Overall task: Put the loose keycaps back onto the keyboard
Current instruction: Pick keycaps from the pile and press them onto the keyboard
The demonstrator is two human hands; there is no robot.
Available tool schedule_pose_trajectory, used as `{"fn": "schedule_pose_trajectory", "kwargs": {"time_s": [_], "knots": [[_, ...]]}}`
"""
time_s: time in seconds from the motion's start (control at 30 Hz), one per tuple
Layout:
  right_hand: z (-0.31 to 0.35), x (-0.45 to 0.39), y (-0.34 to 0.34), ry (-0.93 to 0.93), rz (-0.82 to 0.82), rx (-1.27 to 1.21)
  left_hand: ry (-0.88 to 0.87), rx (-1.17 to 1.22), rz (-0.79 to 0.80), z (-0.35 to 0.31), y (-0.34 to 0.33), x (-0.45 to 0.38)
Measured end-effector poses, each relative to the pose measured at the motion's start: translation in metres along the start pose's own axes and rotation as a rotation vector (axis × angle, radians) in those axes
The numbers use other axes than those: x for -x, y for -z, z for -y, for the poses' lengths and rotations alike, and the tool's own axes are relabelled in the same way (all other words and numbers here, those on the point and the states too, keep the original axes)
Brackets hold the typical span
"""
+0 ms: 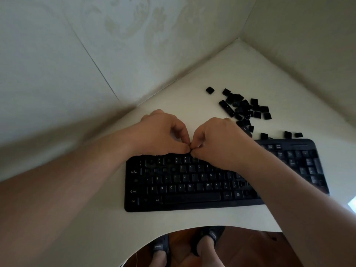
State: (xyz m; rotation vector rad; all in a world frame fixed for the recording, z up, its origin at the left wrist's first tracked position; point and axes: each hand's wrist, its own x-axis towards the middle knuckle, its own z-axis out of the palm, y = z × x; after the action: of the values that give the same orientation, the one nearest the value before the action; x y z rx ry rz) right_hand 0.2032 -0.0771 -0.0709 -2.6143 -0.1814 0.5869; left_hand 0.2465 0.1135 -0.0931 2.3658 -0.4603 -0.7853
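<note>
Sandalled feet (185,245) stand on a wooden floor (250,247) beneath the curved near edge of a pale surface (100,218), where a person leans over a black keyboard (188,189) with several keys missing. Both hands meet over its far edge: the left hand (159,132) and the right hand (215,140) have fingers curled, fingertips touching, pinching between them what appears to be a single small keycap (190,147), largely hidden by the fingers.

The step looks like turning that cap the right way round before seating it. It would go best squared over its socket and pressed straight down, not rocked in at an angle, with the legend checked against neighbouring keys first.

Beyond and to the right of the right hand lies the pile of loose keycaps (243,109), with a few strays (291,134) just beside the keyboard's far edge. Many remain, so the job appears far from done.

Room is tight: two walls (96,54) close in at a corner just beyond the hands, and the pile sits near the right-hand wall. Bare surface lies left of the left hand.
</note>
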Motion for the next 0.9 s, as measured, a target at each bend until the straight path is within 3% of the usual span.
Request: {"fn": "schedule_pose_trajectory", "kwargs": {"time_s": [0.23,0.37,0.5,0.57,0.7,0.9], "knots": [[-0.001,0.004,0.001,-0.01,0.027,0.0,-0.008,-0.007,0.008,-0.001,0.001,-0.002],[0.0,0.01,-0.009,0.053,-0.039,0.15,0.009,-0.072,-0.017,-0.003,-0.005,-0.006],[-0.007,0.01,-0.01,0.07,-0.082,0.083,0.065,-0.07,0.011,-0.007,-0.003,-0.009],[-0.021,0.006,-0.002,0.009,-0.16,0.01,0.108,0.011,0.043,-0.009,0.001,-0.013],[-0.064,-0.009,0.009,-0.097,-0.555,0.107,0.173,0.086,0.064,-0.015,0.007,-0.022],[-0.072,-0.026,0.006,-0.118,-0.543,0.159,0.225,0.093,0.077,-0.02,0.008,-0.024]]}}
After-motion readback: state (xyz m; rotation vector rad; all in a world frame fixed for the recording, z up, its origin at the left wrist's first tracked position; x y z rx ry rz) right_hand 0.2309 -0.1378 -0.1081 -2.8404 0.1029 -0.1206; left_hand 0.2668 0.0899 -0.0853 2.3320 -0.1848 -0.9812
